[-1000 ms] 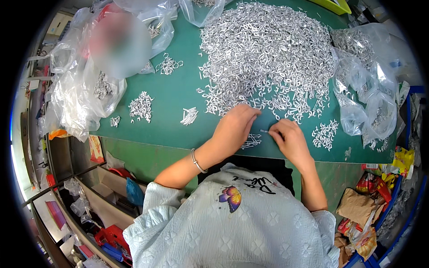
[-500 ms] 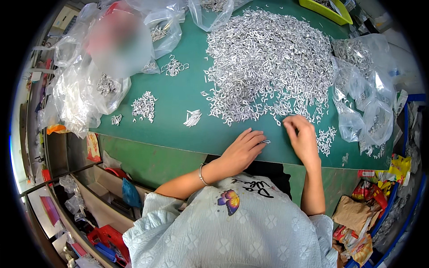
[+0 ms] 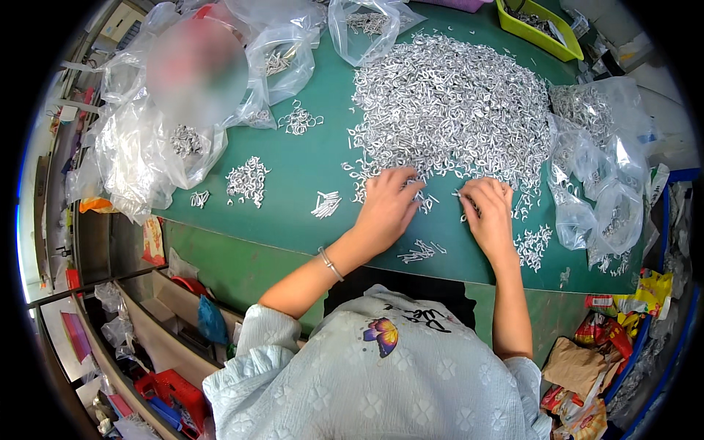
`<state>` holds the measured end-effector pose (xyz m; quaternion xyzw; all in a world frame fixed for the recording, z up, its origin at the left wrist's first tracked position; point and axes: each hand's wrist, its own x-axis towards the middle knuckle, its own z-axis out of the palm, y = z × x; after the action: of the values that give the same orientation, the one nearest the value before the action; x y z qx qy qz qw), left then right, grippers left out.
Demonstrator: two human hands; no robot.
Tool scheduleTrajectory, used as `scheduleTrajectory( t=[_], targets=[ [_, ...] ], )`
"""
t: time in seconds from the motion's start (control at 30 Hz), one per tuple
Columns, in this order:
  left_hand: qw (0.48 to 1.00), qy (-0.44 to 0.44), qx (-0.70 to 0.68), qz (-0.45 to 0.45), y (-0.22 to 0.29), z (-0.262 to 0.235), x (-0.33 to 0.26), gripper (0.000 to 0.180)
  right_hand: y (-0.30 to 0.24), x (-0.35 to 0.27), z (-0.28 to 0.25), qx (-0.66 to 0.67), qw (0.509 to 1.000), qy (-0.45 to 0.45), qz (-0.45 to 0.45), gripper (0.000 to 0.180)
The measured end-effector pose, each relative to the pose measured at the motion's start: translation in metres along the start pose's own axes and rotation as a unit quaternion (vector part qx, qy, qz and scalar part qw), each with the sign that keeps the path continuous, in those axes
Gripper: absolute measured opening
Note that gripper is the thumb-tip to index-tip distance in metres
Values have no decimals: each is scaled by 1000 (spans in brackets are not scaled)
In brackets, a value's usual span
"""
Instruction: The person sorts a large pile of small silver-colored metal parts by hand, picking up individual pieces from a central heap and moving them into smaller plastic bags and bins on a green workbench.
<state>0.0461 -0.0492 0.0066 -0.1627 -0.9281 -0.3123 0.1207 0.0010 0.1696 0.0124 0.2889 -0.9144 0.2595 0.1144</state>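
Small silver metal pieces are being sorted on a green tabletop [image 3: 293,183]. The big heap [image 3: 455,103] is lying at 12 o'clock from the hands, and its near edge is being touched by both of them. The left hand [image 3: 389,205] is being laid flat on the loose pieces at the heap's edge, with the fingers [image 3: 403,180] spread apart and pointing to 1 o'clock; nothing is being gripped by it. The right hand [image 3: 488,213] is being rested just beside it, at 3 o'clock from it, with the fingers bent down onto the pieces; whether a piece is being pinched under them cannot be told.

A small bundle [image 3: 419,251] is lying at 6 o'clock between the hands, another bundle [image 3: 325,204] at 9 o'clock of the left hand, and a small pile [image 3: 534,243] at 4 o'clock of the right hand.

It is judged that the step is being done well when only a thin layer is being drawn out from the heap with flat fingers, so that single pieces are being separated and not tangled. The sorted bundles should be kept well apart from the heap. The plastic bags [image 3: 594,183] at 3 o'clock are near, so the right elbow should be moved with care.
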Motion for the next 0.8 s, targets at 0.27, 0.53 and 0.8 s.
scheduleTrajectory(
  t=[0.27,0.53,0.8],
  targets=[
    [997,-48,37,57,-5,13,10,15,-2,9,2,-30,999,-14,34,32],
    [998,17,-5,53,2,17,14,14,-11,76,38,80,992,-47,-91,43],
    [1000,6,-2,8,-14,10,6,19,4,48,22,31,993,-78,-81,29]
  ],
)
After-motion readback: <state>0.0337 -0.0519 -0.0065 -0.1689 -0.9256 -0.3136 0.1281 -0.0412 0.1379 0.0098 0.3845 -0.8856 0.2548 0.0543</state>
